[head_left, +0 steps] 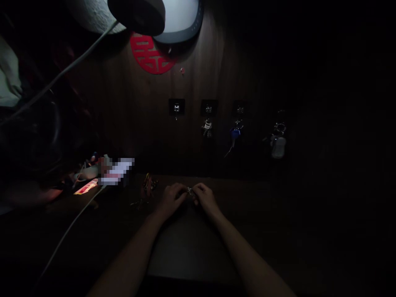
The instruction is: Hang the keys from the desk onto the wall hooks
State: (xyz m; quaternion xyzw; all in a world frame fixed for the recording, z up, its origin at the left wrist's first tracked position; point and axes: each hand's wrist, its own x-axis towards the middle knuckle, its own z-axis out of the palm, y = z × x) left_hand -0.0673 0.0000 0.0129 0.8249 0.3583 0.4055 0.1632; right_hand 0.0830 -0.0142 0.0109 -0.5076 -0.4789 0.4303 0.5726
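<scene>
My left hand [172, 199] and my right hand [205, 199] meet over the dark tabletop, fingertips pinched together. Between them is a small shiny metal piece [189, 190], which looks like a key ring; dim light hides its detail. Both hands grip it from opposite sides. Just left of my left hand lies a bunch of keys or charms [147, 186] with orange and yellow parts, too dark to make out fully.
Along the upright panel behind are small hooks [176, 107], with a bunch of keys [207, 128], a blue-headed key [235, 133] and a grey fob [278, 146]. A red paper cutout [151, 57] and lamp [179, 24] are above. At left lie a phone [116, 172] and white cable [69, 228].
</scene>
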